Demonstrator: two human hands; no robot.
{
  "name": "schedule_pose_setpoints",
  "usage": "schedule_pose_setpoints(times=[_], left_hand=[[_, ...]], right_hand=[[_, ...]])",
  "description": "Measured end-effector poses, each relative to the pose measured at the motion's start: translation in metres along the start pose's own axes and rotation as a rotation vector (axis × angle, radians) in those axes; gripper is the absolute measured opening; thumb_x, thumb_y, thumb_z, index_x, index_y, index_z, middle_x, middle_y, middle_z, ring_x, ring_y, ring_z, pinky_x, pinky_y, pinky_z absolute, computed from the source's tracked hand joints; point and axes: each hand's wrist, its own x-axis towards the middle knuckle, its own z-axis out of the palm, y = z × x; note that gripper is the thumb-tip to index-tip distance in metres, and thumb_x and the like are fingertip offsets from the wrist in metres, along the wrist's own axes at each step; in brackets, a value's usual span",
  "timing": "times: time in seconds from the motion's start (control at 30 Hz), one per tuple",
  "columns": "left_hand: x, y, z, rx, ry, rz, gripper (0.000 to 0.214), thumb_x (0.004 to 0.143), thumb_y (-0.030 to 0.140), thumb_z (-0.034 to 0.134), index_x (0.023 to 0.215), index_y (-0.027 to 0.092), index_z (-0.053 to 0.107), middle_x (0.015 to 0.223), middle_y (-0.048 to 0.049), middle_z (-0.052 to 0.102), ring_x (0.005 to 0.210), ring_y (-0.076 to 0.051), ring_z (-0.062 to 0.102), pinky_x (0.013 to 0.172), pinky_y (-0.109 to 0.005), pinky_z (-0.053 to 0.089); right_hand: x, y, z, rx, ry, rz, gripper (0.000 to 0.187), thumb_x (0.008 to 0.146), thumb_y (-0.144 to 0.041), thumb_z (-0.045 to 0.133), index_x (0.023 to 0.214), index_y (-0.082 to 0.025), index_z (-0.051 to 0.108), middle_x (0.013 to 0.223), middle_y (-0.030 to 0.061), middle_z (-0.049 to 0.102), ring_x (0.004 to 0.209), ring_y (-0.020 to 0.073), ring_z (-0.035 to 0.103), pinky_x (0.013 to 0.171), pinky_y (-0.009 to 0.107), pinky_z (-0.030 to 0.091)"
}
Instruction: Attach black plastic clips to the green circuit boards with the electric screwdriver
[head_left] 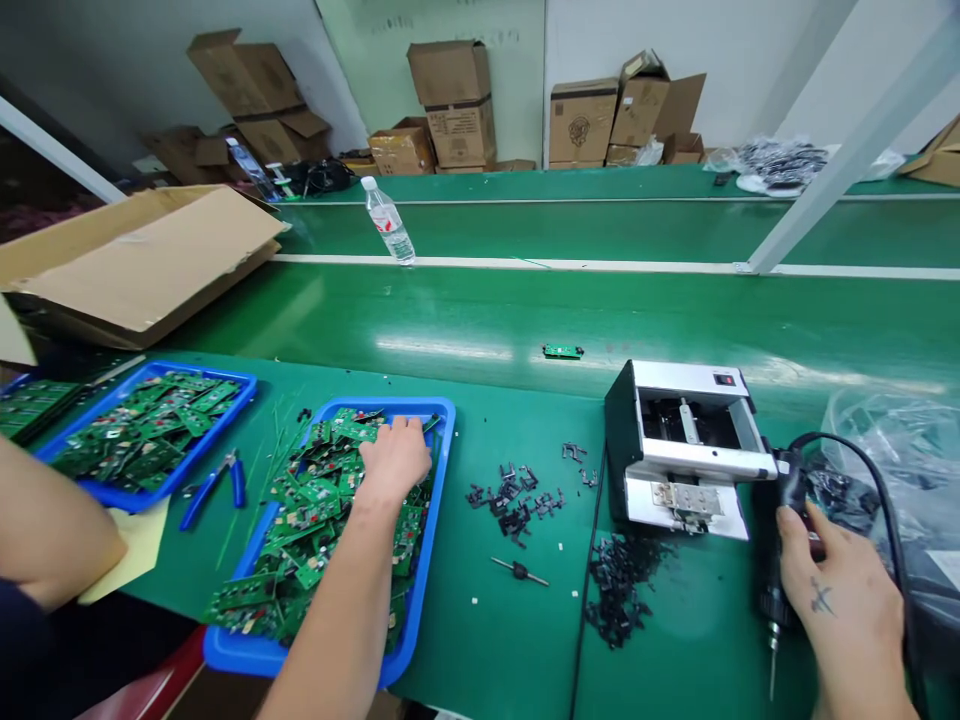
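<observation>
My left hand (394, 460) reaches into a blue tray (439, 480) heaped with green circuit boards (315, 510). Its fingers curl down into the pile at the tray's far end, and what they grip is hidden. My right hand (840, 600) is wrapped round a black electric screwdriver (776, 570) with a black cable, held upright with its bit pointing down at the green table. A white box-shaped machine (690, 440) stands just left of that hand.
Loose black parts (517, 495) and a second pile (622, 585) lie between tray and machine, near a small bit (520, 571). A second blue tray (142, 430), blue pliers (214, 485) and another person's arm (52, 530) are left. A water bottle (388, 220) stands farther back.
</observation>
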Motion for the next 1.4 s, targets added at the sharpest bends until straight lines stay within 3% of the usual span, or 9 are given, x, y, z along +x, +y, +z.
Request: schedule_pose_setpoints(times=[0.2,0.23,0.37,0.57,0.77,0.93,1.1,1.23,1.4], left_hand=[[0.008,0.004,0.006,-0.01,0.042,0.02,0.029,0.09,0.026,0.047,0.112,0.019,0.065,0.116,-0.0146,0.067,0.113,-0.033,0.059,0.087,-0.041,0.05],[0.008,0.002,0.006,-0.029,0.051,0.025,0.027,0.09,0.026,0.048,0.109,0.019,0.065,0.115,-0.0142,0.068,0.112,-0.033,0.06,0.086,-0.041,0.05],[0.005,-0.002,-0.001,-0.165,0.141,-0.003,0.026,0.092,0.031,0.044,0.103,0.017,0.062,0.1,-0.0148,0.071,0.097,-0.032,0.067,0.081,-0.039,0.049],[-0.01,0.02,-0.005,-0.549,0.32,0.099,0.02,0.092,0.032,0.044,0.105,0.019,0.051,0.087,-0.0078,0.069,0.081,-0.027,0.067,0.073,-0.034,0.045],[-0.036,0.057,-0.004,-0.864,0.037,0.426,0.028,0.097,0.041,0.042,0.115,0.021,0.048,0.101,-0.006,0.067,0.089,-0.021,0.064,0.077,-0.032,0.045],[-0.049,0.068,-0.007,-0.906,-0.167,0.582,0.032,0.1,0.044,0.032,0.109,0.022,0.054,0.085,-0.0006,0.063,0.079,-0.018,0.059,0.074,-0.03,0.043],[-0.048,0.069,-0.002,-1.011,-0.387,0.676,0.019,0.089,0.037,0.054,0.099,0.02,0.057,0.099,-0.0023,0.064,0.082,-0.015,0.06,0.072,-0.026,0.048],[-0.048,0.069,0.0,-1.08,-0.687,0.682,0.023,0.085,0.038,0.06,0.096,0.019,0.054,0.076,0.0015,0.06,0.061,-0.012,0.057,0.05,-0.02,0.044],[-0.047,0.068,0.004,-1.057,-0.737,0.717,0.031,0.083,0.042,0.065,0.1,0.018,0.056,0.069,0.0023,0.061,0.058,-0.011,0.056,0.051,-0.02,0.044]], right_hand=[[-0.045,-0.067,-0.03,0.094,0.424,-0.275,0.029,0.09,-0.028,0.057,0.109,-0.015,0.074,0.099,0.0125,0.074,0.088,0.0276,0.069,0.082,0.04,0.052],[-0.057,-0.081,-0.031,0.158,0.408,-0.347,0.024,0.09,-0.027,0.059,0.105,-0.016,0.074,0.092,0.0096,0.075,0.078,0.0237,0.069,0.077,0.036,0.052],[-0.101,-0.13,-0.01,0.199,-0.087,-0.733,0.026,0.098,-0.035,0.049,0.106,-0.02,0.068,0.085,0.0032,0.076,0.061,0.0138,0.069,0.058,0.025,0.05],[-0.118,-0.164,0.049,-0.065,-0.17,-0.69,0.021,0.095,-0.03,0.053,0.104,-0.017,0.067,0.082,0.0049,0.073,0.046,0.0149,0.063,0.04,0.028,0.029],[-0.118,-0.168,0.066,-0.168,-0.179,-0.646,0.01,0.093,-0.025,0.057,0.09,-0.019,0.065,0.083,0.0043,0.068,0.047,0.0152,0.062,0.041,0.027,0.02],[-0.116,-0.164,0.069,-0.085,-0.189,-0.661,0.015,0.095,-0.024,0.051,0.086,-0.021,0.063,0.081,0.0025,0.067,0.05,0.0137,0.063,0.042,0.026,0.023],[-0.112,-0.157,0.067,0.15,-0.193,-0.711,0.014,0.096,-0.02,0.049,0.089,-0.019,0.062,0.082,0.0035,0.071,0.058,0.0148,0.068,0.048,0.025,0.039],[-0.11,-0.157,0.059,0.422,-0.251,-0.77,0.013,0.095,-0.016,0.048,0.094,-0.019,0.06,0.091,0.0061,0.073,0.079,0.0161,0.072,0.069,0.025,0.054],[-0.105,-0.161,0.048,0.677,-0.322,-0.68,0.01,0.093,-0.017,0.052,0.088,-0.021,0.06,0.089,0.0074,0.072,0.084,0.0177,0.072,0.076,0.029,0.06]])
